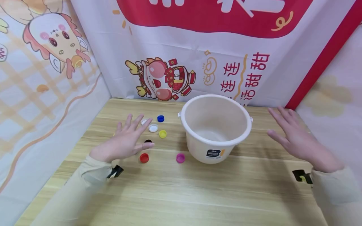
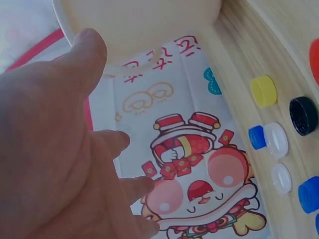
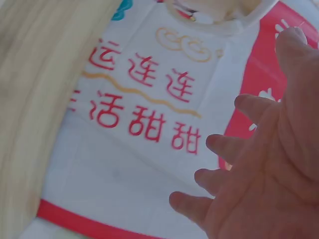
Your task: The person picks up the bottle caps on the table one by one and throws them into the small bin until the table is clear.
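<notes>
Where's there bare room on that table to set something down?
The widest bare patch of table lies in front of the bucket and magenta cap, between the left sleeve and right sleeve. Another lies between the bucket and the right hand. It's crowded left of the bucket, where the yellow cap, red cap and others lie near the left hand.

Wood-grain table [image 1: 198, 194], white cartoon-printed backdrop [image 1: 195, 47], red stripe [image 1: 322, 56], orange-checked side hanging [image 1: 34, 106]

Smooth plastic bucket [image 1: 195, 147], wood-grained table [image 1: 192, 194]
</notes>
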`<state>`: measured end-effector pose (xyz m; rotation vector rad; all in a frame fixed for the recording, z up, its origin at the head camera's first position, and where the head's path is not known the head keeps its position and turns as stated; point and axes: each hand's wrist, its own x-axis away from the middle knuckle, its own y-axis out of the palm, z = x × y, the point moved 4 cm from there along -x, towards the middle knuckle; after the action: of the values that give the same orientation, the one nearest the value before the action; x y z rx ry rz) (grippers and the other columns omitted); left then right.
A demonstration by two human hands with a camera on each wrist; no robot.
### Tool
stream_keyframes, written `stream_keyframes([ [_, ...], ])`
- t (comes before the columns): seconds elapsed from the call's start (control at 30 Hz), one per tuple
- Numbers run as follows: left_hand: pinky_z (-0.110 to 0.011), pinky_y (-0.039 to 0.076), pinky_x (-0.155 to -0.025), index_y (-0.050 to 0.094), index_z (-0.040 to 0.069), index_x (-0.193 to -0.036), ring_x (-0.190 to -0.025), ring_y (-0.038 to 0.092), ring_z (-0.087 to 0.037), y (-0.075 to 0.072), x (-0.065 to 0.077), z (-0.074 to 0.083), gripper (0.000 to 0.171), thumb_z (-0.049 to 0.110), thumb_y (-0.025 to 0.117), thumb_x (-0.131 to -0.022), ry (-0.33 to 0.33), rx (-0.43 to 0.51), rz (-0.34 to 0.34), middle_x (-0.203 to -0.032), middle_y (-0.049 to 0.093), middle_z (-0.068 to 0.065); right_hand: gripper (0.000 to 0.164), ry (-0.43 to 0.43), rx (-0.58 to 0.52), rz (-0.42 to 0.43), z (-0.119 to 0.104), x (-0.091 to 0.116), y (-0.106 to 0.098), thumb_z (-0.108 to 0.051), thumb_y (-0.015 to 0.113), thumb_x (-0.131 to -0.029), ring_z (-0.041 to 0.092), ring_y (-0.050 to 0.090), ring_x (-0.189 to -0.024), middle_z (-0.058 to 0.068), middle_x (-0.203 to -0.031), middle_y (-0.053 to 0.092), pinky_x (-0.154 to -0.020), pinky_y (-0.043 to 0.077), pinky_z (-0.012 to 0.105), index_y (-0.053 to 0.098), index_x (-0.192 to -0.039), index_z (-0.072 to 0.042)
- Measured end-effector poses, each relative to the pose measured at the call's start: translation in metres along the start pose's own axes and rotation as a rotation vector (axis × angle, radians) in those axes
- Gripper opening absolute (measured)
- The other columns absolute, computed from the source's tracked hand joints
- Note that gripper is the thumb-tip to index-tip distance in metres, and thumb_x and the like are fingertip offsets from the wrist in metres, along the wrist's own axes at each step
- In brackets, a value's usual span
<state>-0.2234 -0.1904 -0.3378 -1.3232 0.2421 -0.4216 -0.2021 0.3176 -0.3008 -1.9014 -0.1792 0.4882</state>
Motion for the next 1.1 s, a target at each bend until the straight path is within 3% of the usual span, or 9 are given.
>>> stream_keyframes([
  [0.2, -0.076, -0.004, -0.105, 0.004, 0.028, -0.160, -0.145, -0.016, -0.047, -0.003, 0.003, 0.016, 0.094, 0.074, 0.045, -0.089, 0.033, -0.014, -0.010, -0.164, -0.001, -0.017, 0.076, -0.006, -0.033, -0.033, -0.026, -0.011, -0.005, -0.030, 0.062, -0.099, 0.044, -0.002, -0.147, 0.023, -0.162, 0.008, -0.110, 0.009, 0.070, 0.019, -0.159, -0.016],
  [0.33, -0.074, -0.002, -0.107, 0.003, 0.030, -0.160, -0.145, -0.013, -0.047, -0.003, 0.005, 0.026, 0.092, 0.071, 0.047, -0.091, 0.052, -0.037, -0.015, -0.165, 0.000, -0.015, 0.075, -0.062, -0.046, -0.010, -0.042, -0.019, -0.002, -0.029, 0.066, -0.097, 0.045, 0.010, -0.147, 0.022, -0.161, 0.015, -0.108, 0.018, 0.071, 0.025, -0.158, -0.017],
  [0.57, -0.074, 0.003, -0.108, 0.003, 0.033, -0.160, -0.147, -0.010, -0.044, 0.001, 0.005, 0.039, 0.092, 0.075, 0.044, -0.089, 0.110, -0.010, -0.010, -0.165, 0.001, -0.011, 0.071, -0.209, -0.043, 0.138, -0.069, -0.029, 0.012, -0.018, 0.076, -0.088, 0.037, 0.034, -0.141, 0.011, -0.157, 0.035, -0.097, 0.040, 0.067, 0.043, -0.151, -0.015],
  [0.7, -0.074, 0.005, -0.108, 0.007, 0.031, -0.160, -0.147, -0.008, -0.044, 0.007, 0.003, 0.044, 0.090, 0.072, 0.046, -0.091, 0.144, 0.006, -0.011, -0.165, 0.002, -0.010, 0.067, -0.340, -0.089, 0.219, -0.078, -0.029, 0.024, -0.009, 0.080, -0.082, 0.034, 0.047, -0.133, 0.007, -0.152, 0.043, -0.080, 0.057, 0.041, 0.053, -0.144, -0.013],
  [0.83, -0.072, 0.008, -0.109, 0.012, 0.030, -0.160, -0.148, -0.007, -0.042, 0.013, 0.001, 0.049, 0.088, 0.074, 0.042, -0.090, 0.156, 0.013, -0.030, -0.165, 0.004, -0.009, 0.042, -0.476, -0.185, 0.273, -0.082, -0.028, 0.035, -0.024, 0.072, -0.093, 0.031, 0.054, -0.124, 0.009, -0.145, 0.052, -0.059, 0.052, 0.015, 0.064, -0.132, -0.009],
  [0.9, -0.071, 0.009, -0.109, 0.014, 0.030, -0.160, -0.148, -0.008, -0.041, 0.015, 0.000, 0.050, 0.089, 0.077, 0.040, -0.088, 0.158, 0.011, -0.042, -0.165, 0.004, -0.008, 0.038, -0.540, -0.209, 0.322, -0.083, -0.027, 0.040, -0.035, 0.062, -0.098, 0.031, 0.057, -0.118, 0.012, -0.138, 0.057, -0.079, 0.054, 0.020, 0.069, -0.123, -0.007],
  [1.0, -0.070, 0.009, -0.110, 0.017, 0.029, -0.160, -0.148, -0.005, -0.041, 0.018, 0.000, 0.053, 0.089, 0.078, 0.036, -0.088, 0.168, -0.005, -0.059, -0.165, 0.007, -0.009, 0.043, -0.620, -0.237, 0.418, -0.084, -0.026, 0.046, -0.042, 0.053, -0.102, 0.036, 0.056, -0.118, 0.018, -0.125, 0.064, -0.106, 0.042, 0.041, 0.074, -0.110, -0.006],
  [1.07, -0.070, 0.009, -0.110, 0.018, 0.029, -0.159, -0.148, -0.003, -0.042, 0.021, -0.001, 0.055, 0.088, 0.076, 0.037, -0.089, 0.179, -0.012, -0.072, -0.165, 0.009, -0.010, 0.041, -0.656, -0.289, 0.473, -0.085, -0.025, 0.049, -0.040, 0.055, -0.101, 0.035, 0.059, -0.113, 0.020, -0.116, 0.066, -0.112, 0.030, 0.052, 0.076, -0.104, -0.005],
  [1.1, -0.070, 0.009, -0.110, 0.020, 0.028, -0.159, -0.148, 0.000, -0.042, 0.022, -0.001, 0.056, 0.087, 0.075, 0.038, -0.089, 0.189, -0.016, -0.076, -0.164, 0.012, -0.011, 0.040, -0.674, -0.321, 0.498, -0.086, -0.024, 0.050, -0.038, 0.057, -0.101, 0.034, 0.060, -0.110, 0.021, -0.112, 0.067, -0.112, 0.030, 0.054, 0.076, -0.102, -0.003],
])
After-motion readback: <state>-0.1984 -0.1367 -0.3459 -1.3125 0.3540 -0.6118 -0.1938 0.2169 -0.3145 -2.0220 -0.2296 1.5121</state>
